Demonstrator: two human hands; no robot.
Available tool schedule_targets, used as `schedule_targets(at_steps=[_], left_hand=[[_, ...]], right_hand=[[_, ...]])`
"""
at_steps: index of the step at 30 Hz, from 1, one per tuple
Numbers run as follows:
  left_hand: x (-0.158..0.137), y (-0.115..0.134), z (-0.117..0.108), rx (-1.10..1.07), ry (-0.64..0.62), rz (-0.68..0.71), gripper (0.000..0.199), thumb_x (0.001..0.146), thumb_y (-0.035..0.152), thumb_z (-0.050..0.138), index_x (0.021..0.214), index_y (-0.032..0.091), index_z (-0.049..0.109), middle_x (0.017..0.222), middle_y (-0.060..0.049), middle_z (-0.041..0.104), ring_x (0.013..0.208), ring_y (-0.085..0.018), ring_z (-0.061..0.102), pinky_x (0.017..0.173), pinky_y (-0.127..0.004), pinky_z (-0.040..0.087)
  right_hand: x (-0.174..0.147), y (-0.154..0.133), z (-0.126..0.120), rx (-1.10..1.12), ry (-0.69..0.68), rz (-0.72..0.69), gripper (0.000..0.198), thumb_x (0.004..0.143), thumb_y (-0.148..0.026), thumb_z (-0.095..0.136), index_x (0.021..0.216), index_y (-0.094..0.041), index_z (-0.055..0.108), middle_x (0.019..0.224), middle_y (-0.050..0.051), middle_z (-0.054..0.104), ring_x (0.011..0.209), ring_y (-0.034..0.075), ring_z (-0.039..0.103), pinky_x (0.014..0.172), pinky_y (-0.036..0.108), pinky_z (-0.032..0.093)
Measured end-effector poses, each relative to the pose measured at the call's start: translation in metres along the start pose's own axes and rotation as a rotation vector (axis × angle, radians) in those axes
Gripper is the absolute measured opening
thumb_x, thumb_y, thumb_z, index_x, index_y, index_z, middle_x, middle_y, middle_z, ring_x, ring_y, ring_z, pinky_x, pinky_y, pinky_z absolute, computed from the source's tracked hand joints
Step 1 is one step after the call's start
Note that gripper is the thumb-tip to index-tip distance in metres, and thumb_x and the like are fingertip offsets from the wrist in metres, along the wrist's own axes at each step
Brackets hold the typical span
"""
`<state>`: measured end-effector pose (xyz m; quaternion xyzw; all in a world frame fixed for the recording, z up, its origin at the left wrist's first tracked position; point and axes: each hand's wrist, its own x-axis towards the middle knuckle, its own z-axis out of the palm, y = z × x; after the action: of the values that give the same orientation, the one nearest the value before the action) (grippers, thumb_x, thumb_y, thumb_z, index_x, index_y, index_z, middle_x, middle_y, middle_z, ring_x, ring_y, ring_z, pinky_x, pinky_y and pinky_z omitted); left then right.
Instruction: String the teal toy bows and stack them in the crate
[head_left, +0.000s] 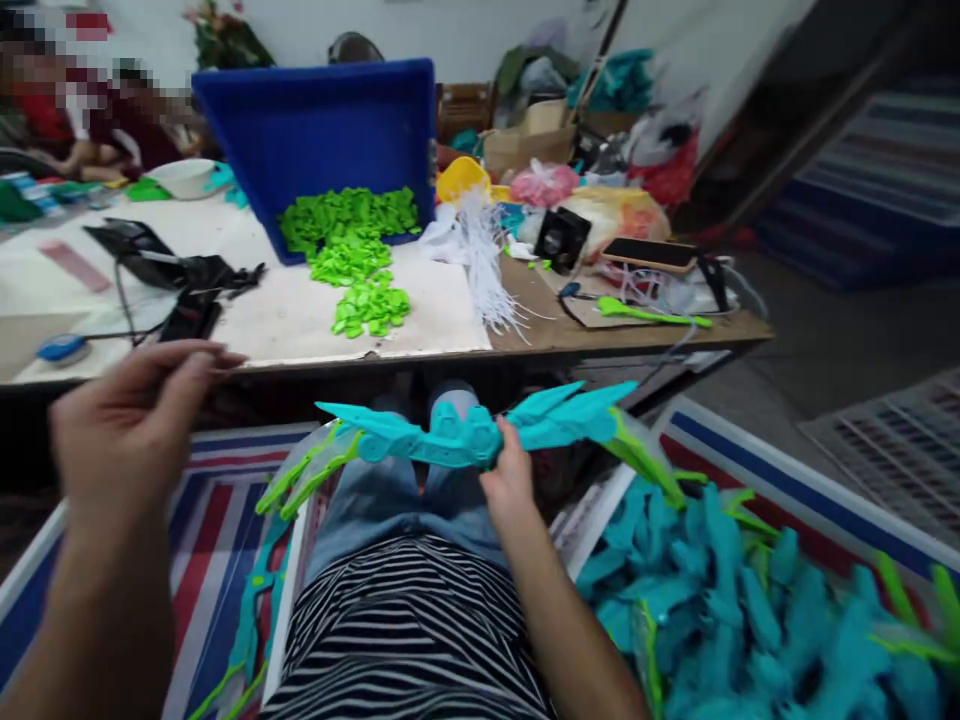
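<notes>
no readable text, labels, brands, numbers, signs

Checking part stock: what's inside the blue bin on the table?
The blue bin holds a heap of small bright-green pieces, spilling out onto the pale sheet. Whatever lies beneath the heap is covered and can't be seen.

At nine o'clock our left hand (124,440) is blurred, and we cannot tell whether its pinch holds anything. Towards six, the turquoise piece (461,440) hides part of our right hand (510,478). The frame's edge crops the striped box (787,480) at four; a co-worker (97,150) at ten is pixelated.
</notes>
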<state>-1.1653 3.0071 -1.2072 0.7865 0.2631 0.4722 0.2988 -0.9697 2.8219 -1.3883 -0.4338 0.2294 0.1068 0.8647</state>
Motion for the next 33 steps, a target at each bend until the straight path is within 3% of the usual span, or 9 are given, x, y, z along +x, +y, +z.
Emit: schedule_targets(at_steps=[3, 7, 13, 17, 20, 23, 25, 29, 33], left_hand=[[-0.002, -0.027, 0.027, -0.032, -0.340, 0.016, 0.041, 0.079, 0.047, 0.058, 0.095, 0.011, 0.069, 0.088, -0.005, 0.072, 0.083, -0.017, 0.066, 0.084, -0.033, 0.052], [-0.017, -0.072, 0.097, 0.073, -0.719, -0.022, 0.040, 0.082, 0.034, 0.051, 0.113, 0.011, 0.064, 0.109, -0.010, 0.070, 0.098, -0.020, 0.065, 0.089, -0.033, 0.051], [-0.051, -0.109, 0.155, 0.315, -1.005, 0.104, 0.041, 0.084, 0.031, 0.055, 0.121, 0.013, 0.059, 0.121, -0.013, 0.063, 0.114, -0.026, 0.057, 0.099, -0.037, 0.044], [-0.074, -0.121, 0.151, 0.369, -0.920, 0.220, 0.033, 0.082, 0.028, 0.060, 0.111, 0.014, 0.063, 0.125, -0.014, 0.058, 0.114, -0.028, 0.053, 0.099, -0.043, 0.044], [-0.093, -0.117, 0.147, 0.349, -0.754, 0.228, 0.028, 0.086, 0.028, 0.054, 0.110, 0.016, 0.062, 0.117, -0.015, 0.060, 0.108, -0.028, 0.055, 0.093, -0.046, 0.047], [-0.106, -0.096, 0.164, 0.154, -0.750, 0.218, 0.032, 0.089, 0.030, 0.050, 0.117, 0.017, 0.058, 0.114, -0.012, 0.062, 0.107, -0.025, 0.057, 0.094, -0.043, 0.047], [-0.108, -0.076, 0.189, 0.029, -0.854, 0.155, 0.040, 0.087, 0.032, 0.053, 0.123, 0.017, 0.054, 0.122, -0.012, 0.061, 0.114, -0.025, 0.055, 0.099, -0.041, 0.045], [-0.095, -0.044, 0.253, -0.031, -1.136, -0.206, 0.043, 0.084, 0.035, 0.056, 0.120, 0.012, 0.057, 0.122, -0.014, 0.062, 0.113, -0.026, 0.057, 0.096, -0.036, 0.045], [-0.087, -0.032, 0.282, -0.208, -1.439, -0.538, 0.037, 0.078, 0.046, 0.063, 0.089, 0.011, 0.067, 0.085, -0.007, 0.070, 0.079, -0.019, 0.063, 0.068, -0.027, 0.049]], right_hand=[[-0.011, 0.051, 0.037, 0.011, 0.020, 0.116, 0.024, 0.062, -0.019, 0.071, 0.085, -0.018, 0.064, 0.071, -0.005, 0.070, 0.068, 0.015, 0.067, 0.061, 0.026, 0.058], [-0.017, 0.068, 0.043, -0.085, -0.073, 0.215, 0.019, 0.064, -0.019, 0.070, 0.082, -0.018, 0.064, 0.069, -0.003, 0.070, 0.066, 0.017, 0.067, 0.058, 0.026, 0.057], [-0.039, 0.078, -0.013, -0.217, -0.291, 0.498, 0.027, 0.076, -0.045, 0.065, 0.088, -0.020, 0.063, 0.085, 0.004, 0.073, 0.081, 0.023, 0.069, 0.069, 0.038, 0.058], [-0.043, 0.061, -0.057, -0.452, -0.535, 0.645, 0.040, 0.074, -0.053, 0.066, 0.095, -0.020, 0.064, 0.097, 0.008, 0.071, 0.091, 0.024, 0.067, 0.078, 0.044, 0.055], [-0.032, 0.020, -0.079, -0.922, -0.684, 0.319, 0.039, 0.076, -0.054, 0.063, 0.084, -0.016, 0.068, 0.086, 0.010, 0.070, 0.083, 0.026, 0.067, 0.079, 0.045, 0.054], [-0.002, -0.028, -0.089, -1.339, -0.542, -0.526, 0.039, 0.082, -0.049, 0.054, 0.091, -0.015, 0.069, 0.095, 0.013, 0.069, 0.096, 0.030, 0.061, 0.091, 0.048, 0.047], [0.026, -0.050, -0.093, -1.545, -0.457, -0.925, 0.043, 0.081, -0.043, 0.055, 0.109, -0.013, 0.065, 0.111, 0.016, 0.065, 0.110, 0.033, 0.055, 0.099, 0.051, 0.040], [0.074, -0.062, -0.099, -1.958, -0.473, -0.929, 0.050, 0.074, -0.029, 0.060, 0.122, -0.016, 0.057, 0.108, 0.013, 0.067, 0.097, 0.029, 0.063, 0.082, 0.041, 0.050], [0.085, -0.069, -0.118, -2.020, -0.439, -0.966, 0.038, 0.075, -0.024, 0.055, 0.113, -0.021, 0.061, 0.100, 0.007, 0.070, 0.086, 0.024, 0.067, 0.068, 0.032, 0.052]])
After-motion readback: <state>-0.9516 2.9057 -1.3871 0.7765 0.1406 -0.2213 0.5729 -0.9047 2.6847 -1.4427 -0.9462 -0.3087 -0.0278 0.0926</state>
